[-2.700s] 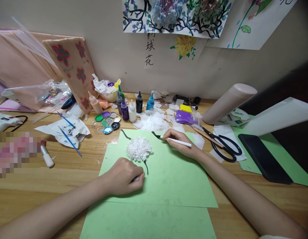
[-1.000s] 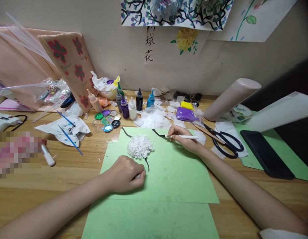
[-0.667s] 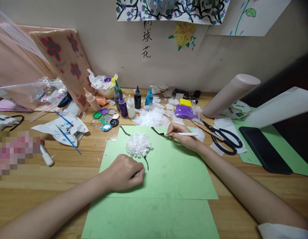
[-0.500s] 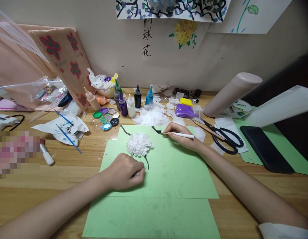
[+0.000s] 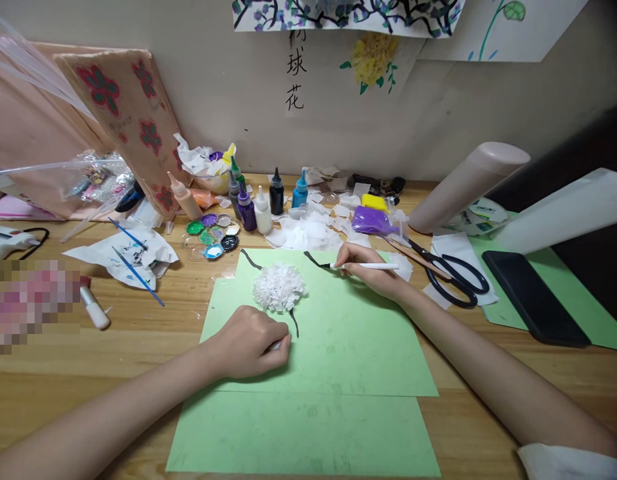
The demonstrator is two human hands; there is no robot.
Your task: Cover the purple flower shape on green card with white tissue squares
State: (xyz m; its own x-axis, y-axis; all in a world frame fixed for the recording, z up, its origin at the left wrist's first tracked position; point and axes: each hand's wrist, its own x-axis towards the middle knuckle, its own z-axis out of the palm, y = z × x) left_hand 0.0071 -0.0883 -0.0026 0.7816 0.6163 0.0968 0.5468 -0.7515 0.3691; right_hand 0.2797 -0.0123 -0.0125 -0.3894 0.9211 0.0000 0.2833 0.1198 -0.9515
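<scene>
My right hand (image 5: 366,269) pinches a paintbrush (image 5: 373,266) with a white handle, its dark tip touching the upper green paper (image 5: 348,353). A black painted stroke (image 5: 315,260) runs up and left from that tip. On the same sheet sits a fluffy white paper flower (image 5: 279,287), with black strokes at its upper left and below it. Just below the flower, my left hand (image 5: 253,343) rests on the paper, closed in a fist. A small whitish bit shows between its fingers, too hidden to name.
Paint bottles (image 5: 246,212) and a round paint palette (image 5: 213,237) stand behind the paper, near white paper scraps (image 5: 308,233). Black-handled scissors (image 5: 456,280) and a black phone (image 5: 533,297) lie to the right. Blue brushes (image 5: 137,275) lie on a stained tissue (image 5: 156,257) at left.
My right hand has moved slightly right with the paintbrush, and the black stroke under its tip has grown longer. My left hand stays in place.
</scene>
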